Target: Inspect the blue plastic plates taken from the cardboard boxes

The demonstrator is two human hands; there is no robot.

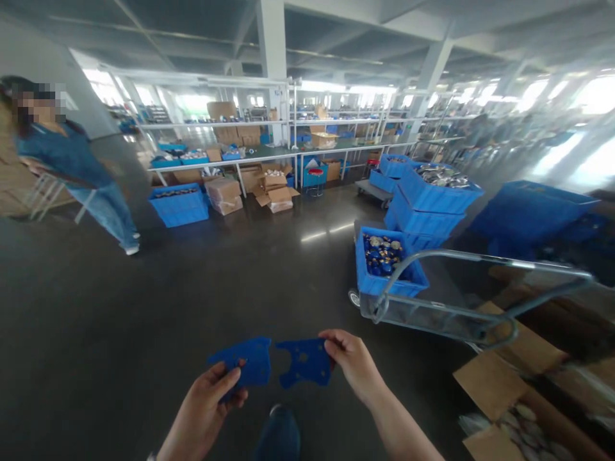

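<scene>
My left hand (pixel 211 400) grips a flat blue plastic piece (pixel 250 363) with small holes, thumb on top. My right hand (pixel 353 362) pinches a second, similar blue plastic piece (pixel 305 362) by its right edge. The two pieces are held side by side, a narrow gap between them, low in the view above the dark floor. My shoe (pixel 278 435) shows just below them.
A metal trolley handle (pixel 480 314) stands to the right, with a blue crate of round parts (pixel 384 259) and stacked blue crates (pixel 432 198) behind. Open cardboard boxes (pixel 504 397) lie at lower right. A person in blue (pixel 77 173) walks at far left. Workbenches (pixel 269 157) line the back.
</scene>
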